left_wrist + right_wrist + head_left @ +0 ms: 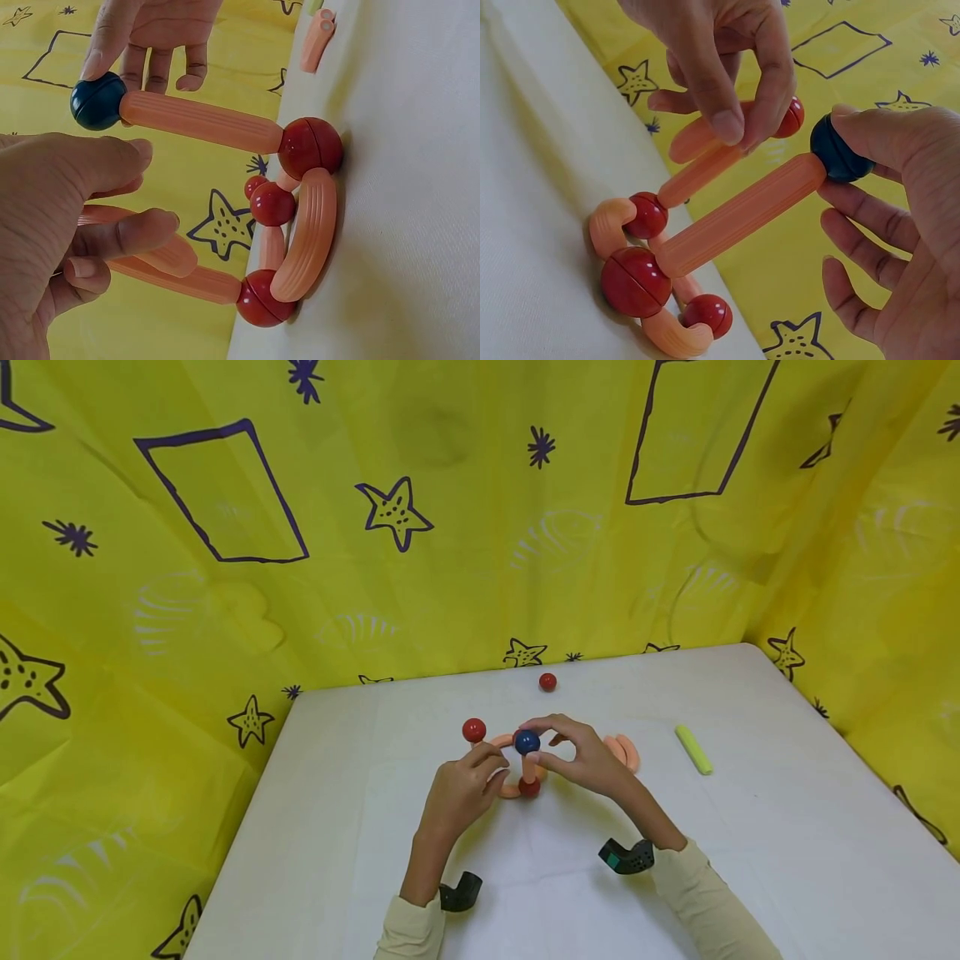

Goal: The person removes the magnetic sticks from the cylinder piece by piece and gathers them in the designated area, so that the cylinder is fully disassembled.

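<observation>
My right hand (581, 756) pinches a blue ball (841, 150) between thumb and fingers. That ball tops an upright, ridged orange stick (742, 214) whose lower end meets a red ball (636, 281). At the left, my left hand (463, 789) has thumb and fingertips on a curved orange stick (690, 141), partly hidden by the fingers. This piece lies beside a second upright stick (184, 280), which has a red ball (474, 730) at its top. Curved orange sticks (309, 232) and several red balls make a ring on the table under both uprights.
Beyond the ring, a loose red ball (547, 682) sits near the back edge of the white table (322, 827). Two curved orange sticks (622, 752) lie right of my right hand, and a yellow-green stick (693, 749) lies farther right. Yellow patterned cloth (465, 593) hangs behind.
</observation>
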A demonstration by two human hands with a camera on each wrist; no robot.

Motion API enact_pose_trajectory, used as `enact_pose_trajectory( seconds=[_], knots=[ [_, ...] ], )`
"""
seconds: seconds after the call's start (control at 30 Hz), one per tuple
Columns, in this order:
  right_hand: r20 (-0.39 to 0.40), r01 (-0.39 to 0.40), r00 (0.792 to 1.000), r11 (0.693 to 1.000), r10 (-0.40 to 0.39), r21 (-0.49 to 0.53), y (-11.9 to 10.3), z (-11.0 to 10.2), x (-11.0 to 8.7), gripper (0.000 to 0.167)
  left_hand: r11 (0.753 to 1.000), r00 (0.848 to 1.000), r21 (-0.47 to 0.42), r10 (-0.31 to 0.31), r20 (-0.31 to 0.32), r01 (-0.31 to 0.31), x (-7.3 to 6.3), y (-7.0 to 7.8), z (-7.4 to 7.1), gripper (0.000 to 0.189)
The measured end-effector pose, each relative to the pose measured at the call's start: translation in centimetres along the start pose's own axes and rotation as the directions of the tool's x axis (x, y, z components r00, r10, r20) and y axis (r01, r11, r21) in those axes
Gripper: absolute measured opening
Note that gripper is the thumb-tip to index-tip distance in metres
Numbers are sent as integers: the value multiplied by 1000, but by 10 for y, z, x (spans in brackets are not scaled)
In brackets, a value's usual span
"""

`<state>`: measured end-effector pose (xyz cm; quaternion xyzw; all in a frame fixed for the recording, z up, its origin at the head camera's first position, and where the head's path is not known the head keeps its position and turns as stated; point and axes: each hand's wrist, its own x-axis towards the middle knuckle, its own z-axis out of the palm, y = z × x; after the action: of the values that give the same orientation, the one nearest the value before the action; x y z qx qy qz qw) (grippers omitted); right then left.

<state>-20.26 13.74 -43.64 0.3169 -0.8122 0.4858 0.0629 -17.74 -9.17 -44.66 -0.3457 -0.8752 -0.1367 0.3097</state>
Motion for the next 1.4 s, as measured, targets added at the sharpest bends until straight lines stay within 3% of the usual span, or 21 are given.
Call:
enact_pose_trajectory(
  seconds=[0.2, 0.33, 0.67, 0.87, 1.0, 1.13, 1.27, 1.4],
  knots=[
    [8, -5, 1000, 1000, 5, 12, -1, 2, 1, 42, 999, 999, -39, 2, -49, -4, 2, -1, -2, 14],
    [16, -12, 1000, 1000, 12, 14, -1, 2, 2, 44, 997, 995, -70, -46, -88, 40, 3, -2, -6, 11],
    [32, -36, 999, 999, 35, 32, 2, 4, 3, 53, 982, 956, -98, -180, -232, 161, 1, -8, -12, 21],
    [-13, -4, 1000, 1000, 4, 11, 3, 3, 4, 66, 967, 941, -82, -255, -221, 243, 0, -11, -13, 25],
    [-48, 38, 998, 998, -35, 49, 0, 1, 11, 52, 952, 933, -59, -306, -188, 300, -2, -14, -12, 30],
    [-57, 13, 998, 996, -8, 87, -7, -1, 26, 36, 941, 926, -54, -338, -165, 334, -4, -15, -11, 35],
    [-10, -8, 1000, 995, 9, 99, -15, -1, 45, 35, 938, 926, -43, -346, -152, 344, -6, -15, -9, 37],
    [113, -13, 994, 997, 4, 74, -19, 1, 61, 38, 936, 926, -30, -351, -140, 350, -7, -14, -6, 36]
  ],
)
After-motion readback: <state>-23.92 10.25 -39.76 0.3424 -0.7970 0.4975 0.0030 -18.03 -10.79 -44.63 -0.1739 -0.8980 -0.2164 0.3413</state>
